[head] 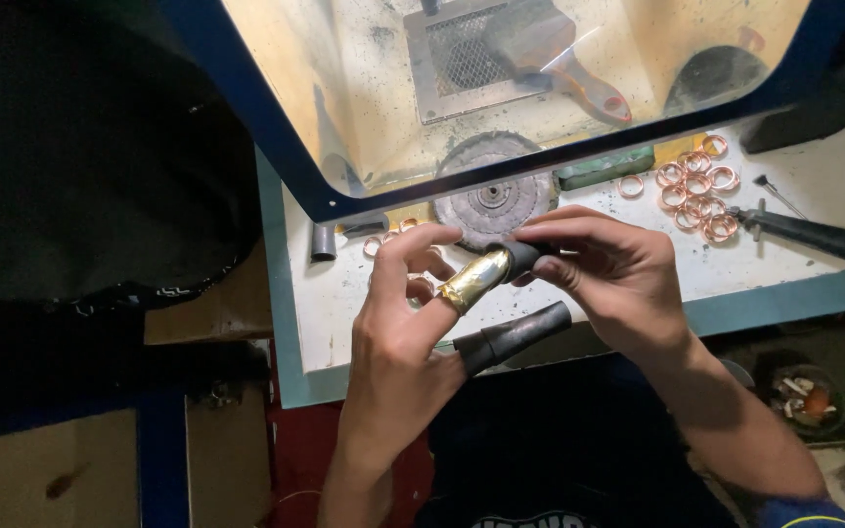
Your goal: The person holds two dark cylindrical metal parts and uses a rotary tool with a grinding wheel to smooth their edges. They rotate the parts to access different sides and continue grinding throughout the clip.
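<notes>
just two hands (501, 293), one brass cap (474, 279).

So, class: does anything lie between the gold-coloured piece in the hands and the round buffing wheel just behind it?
Nothing visible does. The gold-coloured piece sits on a left hand finger, the right hand pinching its dark tip. Only the right hand's fingertips overlap the buffing wheel.

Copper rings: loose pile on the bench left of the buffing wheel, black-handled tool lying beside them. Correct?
Not quite. The head view shows the copper rings piled on the bench to the right of the buffing wheel, not the left. The black-handled tool does lie beside them, on their right.
</notes>
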